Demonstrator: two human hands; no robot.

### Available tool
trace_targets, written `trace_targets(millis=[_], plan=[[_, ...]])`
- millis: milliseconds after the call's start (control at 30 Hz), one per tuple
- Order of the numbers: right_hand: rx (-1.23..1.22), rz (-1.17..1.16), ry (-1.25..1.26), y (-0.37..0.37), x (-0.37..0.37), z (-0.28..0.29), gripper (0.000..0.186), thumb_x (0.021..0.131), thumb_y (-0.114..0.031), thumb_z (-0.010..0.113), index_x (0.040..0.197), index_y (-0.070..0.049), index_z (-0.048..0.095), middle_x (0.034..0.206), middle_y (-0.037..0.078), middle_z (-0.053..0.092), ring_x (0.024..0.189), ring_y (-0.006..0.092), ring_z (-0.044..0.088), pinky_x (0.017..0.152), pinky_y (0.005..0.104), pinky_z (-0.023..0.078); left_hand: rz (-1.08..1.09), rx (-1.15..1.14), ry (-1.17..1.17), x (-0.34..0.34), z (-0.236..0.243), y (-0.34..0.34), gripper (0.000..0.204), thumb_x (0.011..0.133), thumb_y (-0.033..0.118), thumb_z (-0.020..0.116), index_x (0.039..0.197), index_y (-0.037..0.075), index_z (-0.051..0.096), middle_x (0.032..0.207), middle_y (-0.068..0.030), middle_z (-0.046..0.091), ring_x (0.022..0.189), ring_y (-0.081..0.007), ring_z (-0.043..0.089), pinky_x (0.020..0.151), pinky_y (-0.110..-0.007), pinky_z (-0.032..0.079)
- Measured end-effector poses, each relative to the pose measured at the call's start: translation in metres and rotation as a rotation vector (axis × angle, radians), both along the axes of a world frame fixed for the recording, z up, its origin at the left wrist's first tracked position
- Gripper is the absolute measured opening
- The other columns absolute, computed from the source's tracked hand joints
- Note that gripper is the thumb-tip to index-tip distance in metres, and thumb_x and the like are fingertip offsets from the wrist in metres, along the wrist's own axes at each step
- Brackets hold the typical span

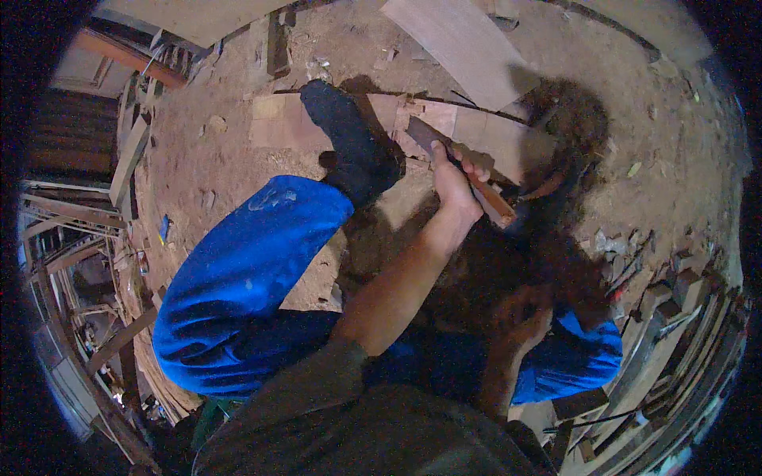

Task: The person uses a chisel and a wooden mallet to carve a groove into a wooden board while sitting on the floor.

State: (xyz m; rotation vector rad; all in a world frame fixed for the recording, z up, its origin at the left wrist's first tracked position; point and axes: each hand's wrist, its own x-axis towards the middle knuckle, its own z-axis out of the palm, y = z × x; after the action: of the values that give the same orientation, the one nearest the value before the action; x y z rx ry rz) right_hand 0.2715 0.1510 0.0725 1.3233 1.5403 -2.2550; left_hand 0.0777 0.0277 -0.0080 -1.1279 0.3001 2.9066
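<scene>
My left hand [458,184] is wrapped round a narrow piece of wood [498,208], with the thumb along its upper face. The wood slants from upper left to lower right; its near end is orange-brown, its far part darker. Below it lies a row of flat, pale reddish boards [284,123] on the ground. My right hand [525,317] is close to my right knee, in deep shadow. Its fingers look curled in, and anything inside them is hidden. A dark-covered foot [341,131] rests across the boards, left of my left hand.
A wide pale board [456,47] lies on the dirt floor [202,151] at the far side. Stacked wood strips [675,357] line the right edge. Scrap timber and frames [79,214] crowd the left. My blue trousers [254,270] take up the near middle.
</scene>
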Motion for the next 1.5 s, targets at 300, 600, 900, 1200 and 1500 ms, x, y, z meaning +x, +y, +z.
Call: trace_targets(millis=[300, 600, 900, 1200, 1500], plan=[[-0.284, -0.411, 0.213, 0.005, -0.032, 0.033, 0.024, 0.098, -0.032, 0.045, 0.078, -0.02, 0.049, 0.054, -0.004, 0.036, 0.035, 0.0074, 0.025, 0.031, 0.0255, 0.024, -0.024, -0.055, -0.076, -0.002, 0.007, 0.001, 0.044, 0.099, 0.054, 0.034, 0.077, 0.016, 0.04, 0.059, 0.0008, 0.035, 0.053, -0.0152, 0.039, 0.051, -0.03, 0.034], [0.104, 0.195, 0.034, 0.037, -0.022, -0.005, 0.039, 0.098, -0.048, 0.046, 0.073, -0.017, 0.044, 0.05, -0.004, 0.033, 0.035, 0.0086, 0.027, 0.031, 0.0255, 0.021, -0.036, -0.037, -0.04, -0.003, 0.005, 0.003, 0.045, 0.099, 0.053, 0.033, 0.076, 0.015, 0.039, 0.063, 0.0007, 0.035, 0.055, -0.0151, 0.035, 0.051, -0.03, 0.034], [0.538, -0.109, 0.206, 0.097, -0.037, 0.083, 0.032, 0.102, -0.039, 0.041, 0.083, -0.014, 0.047, 0.054, -0.002, 0.037, 0.035, 0.0063, 0.024, 0.03, 0.0228, 0.023, -0.081, -0.104, -0.097, -0.005, 0.004, 0.001, 0.046, 0.099, 0.054, 0.032, 0.073, 0.016, 0.039, 0.062, 0.0022, 0.034, 0.054, -0.0132, 0.033, 0.052, -0.03, 0.034], [0.165, -0.561, 0.12, 0.03, -0.043, 0.064, 0.031, 0.099, -0.038, 0.046, 0.084, -0.012, 0.053, 0.057, 0.0, 0.042, 0.041, 0.0084, 0.033, 0.038, 0.0251, 0.029, -0.105, -0.097, -0.042, -0.002, 0.003, -0.007, 0.048, 0.1, 0.053, 0.03, 0.072, 0.016, 0.04, 0.062, 0.0036, 0.033, 0.053, -0.0117, 0.033, 0.047, -0.026, 0.034], [0.918, 0.524, 0.001, -0.021, -0.008, -0.017, 0.031, 0.096, -0.032, 0.05, 0.071, -0.013, 0.051, 0.055, -0.003, 0.046, 0.043, 0.0106, 0.043, 0.041, 0.0268, 0.032, -0.119, -0.181, -0.09, -0.005, 0.005, -0.005, 0.046, 0.1, 0.052, 0.03, 0.073, 0.016, 0.039, 0.063, 0.0027, 0.034, 0.054, -0.0122, 0.035, 0.05, -0.027, 0.034]])
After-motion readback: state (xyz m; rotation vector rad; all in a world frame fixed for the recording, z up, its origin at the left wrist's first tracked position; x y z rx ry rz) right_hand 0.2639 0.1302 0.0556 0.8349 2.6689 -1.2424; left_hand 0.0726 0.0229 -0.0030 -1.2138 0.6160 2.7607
